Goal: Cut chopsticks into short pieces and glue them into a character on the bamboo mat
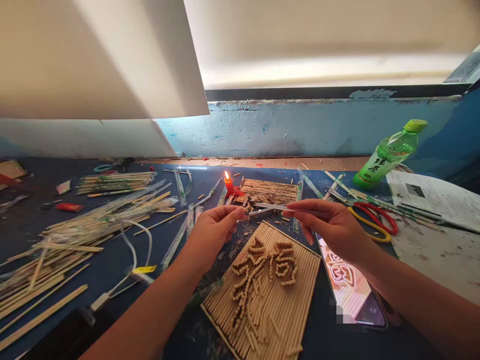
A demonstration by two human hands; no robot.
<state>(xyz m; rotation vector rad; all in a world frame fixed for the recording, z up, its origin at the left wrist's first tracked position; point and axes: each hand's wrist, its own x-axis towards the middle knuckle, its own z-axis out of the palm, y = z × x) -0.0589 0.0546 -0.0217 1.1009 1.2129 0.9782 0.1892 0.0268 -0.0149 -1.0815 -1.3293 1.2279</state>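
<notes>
My left hand [213, 227] and my right hand [330, 222] are both closed in a pinch on the ends of one thin pale stick [269, 206], held level between them above the table. A lit red candle [229, 185] burns just beyond the stick. Below my hands lies a mat of wooden sticks [300, 295] with characters made of short stick pieces glued on it. A second, smaller stick mat [269, 191] lies behind the candle.
Loose piles of wooden sticks and clear wrappers [75, 235] cover the left of the blue table. A phone [350, 287] lies under my right wrist. Red-and-yellow scissors [375, 220], a green bottle [390, 152] and a printed paper [435, 197] sit at the right. A white cable [131, 250] is at the left.
</notes>
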